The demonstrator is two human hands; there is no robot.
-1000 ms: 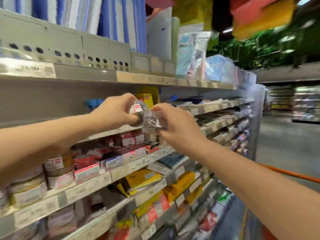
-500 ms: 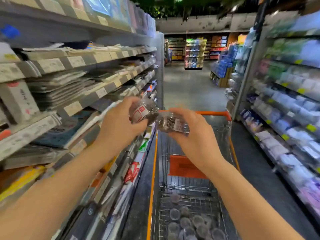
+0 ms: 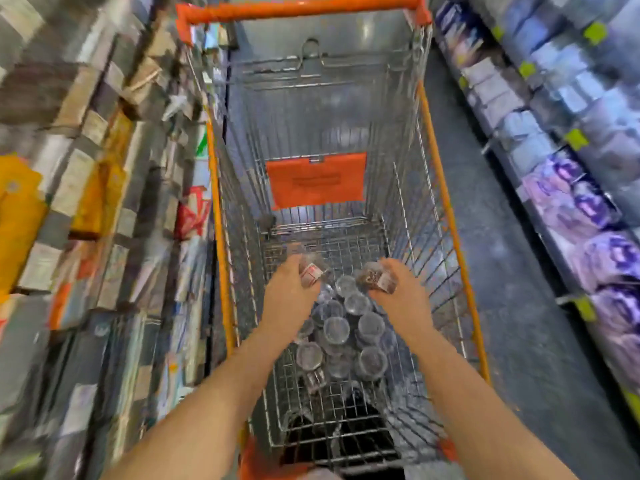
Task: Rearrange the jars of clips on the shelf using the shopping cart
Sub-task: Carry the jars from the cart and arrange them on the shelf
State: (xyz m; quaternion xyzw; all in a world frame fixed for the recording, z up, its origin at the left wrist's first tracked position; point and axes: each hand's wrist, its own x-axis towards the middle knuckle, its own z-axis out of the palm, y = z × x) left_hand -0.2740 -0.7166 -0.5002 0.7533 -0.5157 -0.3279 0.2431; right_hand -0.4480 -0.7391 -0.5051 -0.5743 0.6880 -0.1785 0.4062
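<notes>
Left jar (image 3: 311,273) is gripped by curled fingers of the left hand (image 3: 289,292), right jar (image 3: 375,278) by those of the right hand (image 3: 398,299). Both are held tipped off upright over the wire cart (image 3: 301,8), above the pile of round-lidded clear plastic jars (image 3: 337,329). Red-white labels are blurred, unreadable.

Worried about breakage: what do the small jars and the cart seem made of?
The small clear round jars look like glossy transparent plastic, maybe glass: lids glint. The shopping cart's grid basket looks like shiny metal wire; its orange rim, probably plastic.
</notes>
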